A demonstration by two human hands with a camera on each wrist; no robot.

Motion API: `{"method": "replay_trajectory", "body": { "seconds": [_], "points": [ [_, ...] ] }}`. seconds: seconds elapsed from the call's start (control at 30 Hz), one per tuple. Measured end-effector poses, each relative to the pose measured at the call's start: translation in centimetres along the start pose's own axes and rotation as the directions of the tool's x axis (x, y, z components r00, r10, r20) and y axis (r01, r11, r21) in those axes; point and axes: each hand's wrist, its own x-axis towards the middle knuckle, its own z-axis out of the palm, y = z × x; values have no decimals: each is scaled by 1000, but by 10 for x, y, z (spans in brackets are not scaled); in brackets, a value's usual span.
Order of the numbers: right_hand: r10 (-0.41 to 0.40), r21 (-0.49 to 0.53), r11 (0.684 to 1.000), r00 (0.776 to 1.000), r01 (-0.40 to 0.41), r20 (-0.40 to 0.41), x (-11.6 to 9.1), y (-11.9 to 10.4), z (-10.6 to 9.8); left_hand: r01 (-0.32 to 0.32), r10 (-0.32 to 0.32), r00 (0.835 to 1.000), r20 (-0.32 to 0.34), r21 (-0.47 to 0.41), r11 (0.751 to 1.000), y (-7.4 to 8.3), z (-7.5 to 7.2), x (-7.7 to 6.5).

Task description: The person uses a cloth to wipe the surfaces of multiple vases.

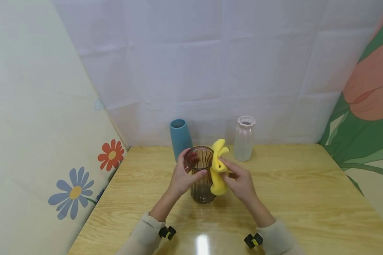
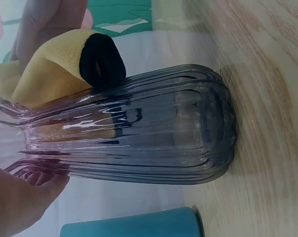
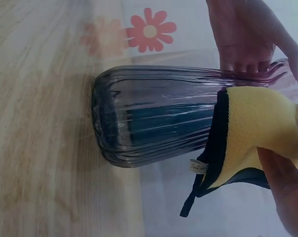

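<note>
A ribbed glass vase (image 1: 202,189), purplish at the neck and smoky grey below, stands upright on the wooden table. My left hand (image 1: 184,178) grips it round the neck from the left, thumb toward me. On the other side, my right hand (image 1: 240,180) pinches a bunched yellow cloth (image 1: 219,182) against the rim and side of the vase. The cloth's dark edging and small label (image 3: 199,167) show in the right wrist view, where the cloth (image 3: 257,118) hangs along the glass. In the left wrist view the left fingers (image 2: 53,187) curl at the neck.
A teal vase (image 1: 180,138) stands close behind the glass vase on the left. Farther back on the right is a white fluted vase (image 1: 243,141). The wooden table (image 1: 290,187) meets a white cloth backdrop (image 1: 178,71), with flower-printed hangings at both sides.
</note>
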Motion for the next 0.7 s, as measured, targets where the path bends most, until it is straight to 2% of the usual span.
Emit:
{"method": "replay_trajectory", "body": {
  "seconds": [0.3,0.7],
  "points": [
    [-39,-5,999,999,39,-16,-7,2,5,2,0,999,48,-34,999,-3,-4,3],
    [-17,-6,1000,1000,17,-9,-14,4,8,-35,44,995,94,-90,995,-6,-7,6]
  ]
}}
